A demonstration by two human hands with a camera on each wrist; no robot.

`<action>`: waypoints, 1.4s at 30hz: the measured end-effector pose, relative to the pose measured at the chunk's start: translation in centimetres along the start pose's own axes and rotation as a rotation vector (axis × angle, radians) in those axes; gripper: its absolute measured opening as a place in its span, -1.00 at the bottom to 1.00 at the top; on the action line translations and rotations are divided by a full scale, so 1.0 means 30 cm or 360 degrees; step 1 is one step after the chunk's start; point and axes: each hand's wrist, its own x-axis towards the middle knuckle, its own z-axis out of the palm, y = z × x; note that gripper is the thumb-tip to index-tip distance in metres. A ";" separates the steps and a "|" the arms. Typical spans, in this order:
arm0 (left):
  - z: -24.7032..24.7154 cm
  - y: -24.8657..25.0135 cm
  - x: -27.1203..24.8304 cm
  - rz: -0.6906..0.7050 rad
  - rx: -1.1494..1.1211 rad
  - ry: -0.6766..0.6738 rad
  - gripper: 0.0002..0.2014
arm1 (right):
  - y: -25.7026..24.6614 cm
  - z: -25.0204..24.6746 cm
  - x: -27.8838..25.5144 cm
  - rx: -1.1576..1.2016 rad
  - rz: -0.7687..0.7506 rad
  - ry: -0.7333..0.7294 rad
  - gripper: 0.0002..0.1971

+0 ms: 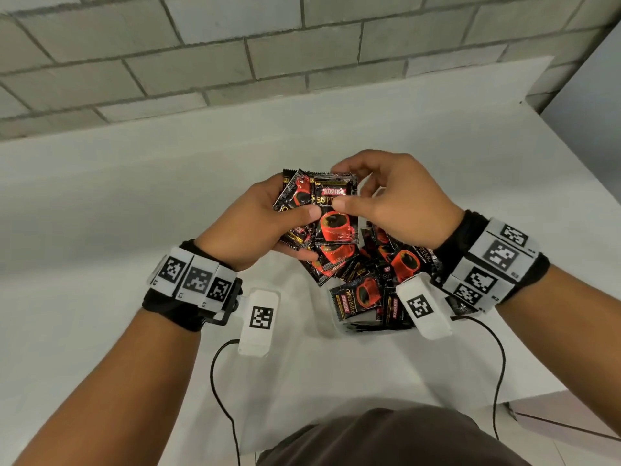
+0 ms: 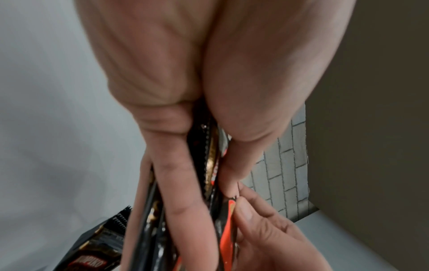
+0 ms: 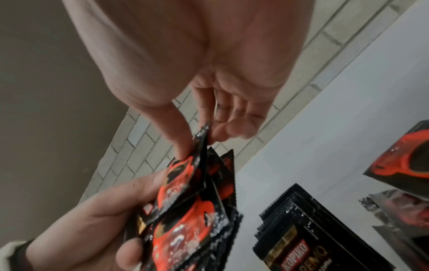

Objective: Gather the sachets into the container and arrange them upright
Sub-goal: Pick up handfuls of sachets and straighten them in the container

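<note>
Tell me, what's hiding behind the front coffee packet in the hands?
More packets, fanned behind the front packet and held by the left hand. The right hand pinches the front one. How many are behind cannot be seen; they overlap.

2 hands [image 1: 322, 213], approx 12+ sachets [image 1: 336, 223], exact no. unclear.

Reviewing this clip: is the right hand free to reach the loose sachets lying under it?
Probably not yet: the right hand pinches the front sachet of the left hand's bundle, though the loose sachets lie unobstructed.
</note>
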 end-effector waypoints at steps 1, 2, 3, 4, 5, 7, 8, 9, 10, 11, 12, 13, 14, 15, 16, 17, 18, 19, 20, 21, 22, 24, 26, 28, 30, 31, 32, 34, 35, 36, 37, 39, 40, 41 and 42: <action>0.001 -0.001 0.002 0.0001 0.0001 -0.0001 -0.61 | 0.001 -0.001 0.004 0.0066 0.0002 0.0021 -0.58; -0.002 -0.003 0.004 0.0003 -0.0006 0.0008 -0.61 | 0.002 -0.002 0.008 0.0120 0.0020 0.0053 -0.61; -0.007 -0.004 0.006 0.0003 -0.0020 0.0028 -0.62 | 0.006 -0.005 0.013 0.0149 0.0040 0.0094 -0.62; -0.016 -0.006 0.008 -0.0001 -0.0037 0.0053 -0.63 | 0.009 -0.011 0.017 0.0156 0.0053 0.0132 -0.64; -0.027 -0.009 0.009 -0.0007 -0.0049 0.0082 -0.64 | 0.011 -0.021 0.020 0.0146 0.0055 0.0157 -0.67; -0.052 -0.017 0.011 -0.0020 -0.0042 0.0133 -0.64 | 0.004 -0.050 0.017 0.0062 0.0038 0.0120 -0.76; -0.063 -0.020 0.010 -0.0030 -0.0031 0.0149 -0.63 | -0.004 -0.065 0.012 0.0012 0.0031 0.0029 -0.80; -0.071 -0.021 0.009 -0.0041 -0.0024 0.0151 -0.62 | -0.012 -0.075 0.007 -0.0020 0.0027 -0.0107 -0.82; -0.077 -0.021 0.006 -0.0051 -0.0023 0.0140 -0.61 | -0.022 -0.078 -0.002 -0.0035 0.0023 -0.0259 -0.81; -0.080 -0.018 0.004 -0.0056 -0.0020 0.0118 -0.60 | -0.028 -0.075 -0.008 -0.0035 0.0015 -0.0386 -0.78; -0.079 -0.013 0.001 -0.0054 -0.0010 0.0087 -0.60 | -0.033 -0.067 -0.013 -0.0025 0.0003 -0.0463 -0.75; -0.076 -0.008 -0.001 -0.0045 0.0003 0.0052 -0.60 | -0.034 -0.053 -0.014 -0.0010 -0.0012 -0.0495 -0.70; -0.070 -0.003 -0.003 -0.0034 0.0011 0.0018 -0.60 | -0.035 -0.039 -0.015 0.0007 -0.0031 -0.0501 -0.64; -0.062 0.000 -0.002 -0.0023 0.0008 -0.0010 -0.60 | -0.034 -0.025 -0.014 0.0024 -0.0051 -0.0493 -0.59; -0.056 0.002 -0.002 -0.0017 -0.0007 -0.0027 -0.59 | -0.035 -0.013 -0.015 0.0042 -0.0072 -0.0481 -0.54; -0.051 0.001 -0.001 -0.0017 -0.0034 -0.0039 -0.59 | -0.035 -0.004 -0.016 0.0060 -0.0091 -0.0463 -0.49; -0.047 0.000 -0.001 -0.0021 -0.0068 -0.0045 -0.58 | -0.035 0.002 -0.017 0.0069 -0.0107 -0.0440 -0.46; -0.045 -0.002 -0.001 -0.0023 -0.0096 -0.0047 -0.58 | -0.034 0.006 -0.018 0.0057 -0.0119 -0.0408 -0.46; -0.043 -0.003 -0.002 -0.0022 -0.0113 -0.0046 -0.59 | -0.034 0.008 -0.018 0.0016 -0.0136 -0.0370 -0.47; -0.040 -0.005 -0.002 -0.0021 -0.0126 -0.0041 -0.59 | -0.034 0.010 -0.017 -0.0052 -0.0159 -0.0332 -0.49; -0.038 -0.007 -0.003 -0.0020 -0.0140 -0.0034 -0.60 | -0.034 0.011 -0.014 -0.0124 -0.0183 -0.0301 -0.50; -0.033 -0.009 -0.004 -0.0028 -0.0178 -0.0024 -0.61 | -0.033 0.015 -0.006 -0.0224 -0.0183 -0.0272 -0.51; -0.030 -0.011 -0.003 -0.0031 -0.0188 -0.0021 -0.61 | -0.031 0.022 0.000 -0.0281 -0.0159 -0.0278 -0.52; -0.027 -0.011 -0.005 -0.0026 -0.0179 -0.0016 -0.60 | -0.027 0.028 0.000 -0.0327 -0.0165 -0.0304 -0.54; -0.028 -0.012 -0.007 -0.0027 -0.0172 -0.0006 -0.61 | -0.024 0.027 -0.001 -0.0305 -0.0150 -0.0316 -0.59; -0.028 -0.013 -0.009 -0.0029 -0.0172 0.0002 -0.60 | -0.022 0.025 -0.001 -0.0283 -0.0123 -0.0315 -0.60; -0.030 -0.013 -0.010 -0.0028 -0.0173 0.0012 -0.58 | -0.018 0.023 0.000 -0.0266 -0.0094 -0.0314 -0.61; -0.036 -0.015 -0.009 -0.0023 -0.0170 0.0049 -0.55 | -0.011 0.019 0.004 -0.0269 -0.0062 -0.0321 -0.61; -0.043 -0.015 -0.007 -0.0017 -0.0158 0.0076 -0.56 | -0.007 0.014 0.006 -0.0298 -0.0062 -0.0331 -0.62; -0.053 -0.016 -0.004 -0.0009 -0.0136 0.0111 -0.59 | -0.003 0.007 0.009 -0.0341 -0.0062 -0.0346 -0.64; -0.066 -0.017 -0.001 0.0004 -0.0104 0.0153 -0.63 | -0.002 -0.001 0.011 -0.0386 -0.0057 -0.0370 -0.69; -0.098 -0.019 0.003 0.0029 -0.0018 0.0252 -0.69 | 0.006 -0.020 0.015 -0.0462 -0.0046 -0.0427 -0.81; -0.113 -0.021 0.004 0.0036 0.0025 0.0302 -0.69 | 0.012 -0.027 0.017 -0.0496 -0.0037 -0.0441 -0.84; -0.126 -0.023 0.005 0.0035 0.0061 0.0345 -0.69 | 0.018 -0.029 0.018 -0.0529 -0.0027 -0.0439 -0.85; -0.136 -0.025 0.004 0.0031 0.0090 0.0379 -0.68 | 0.025 -0.029 0.019 -0.0554 -0.0018 -0.0429 -0.85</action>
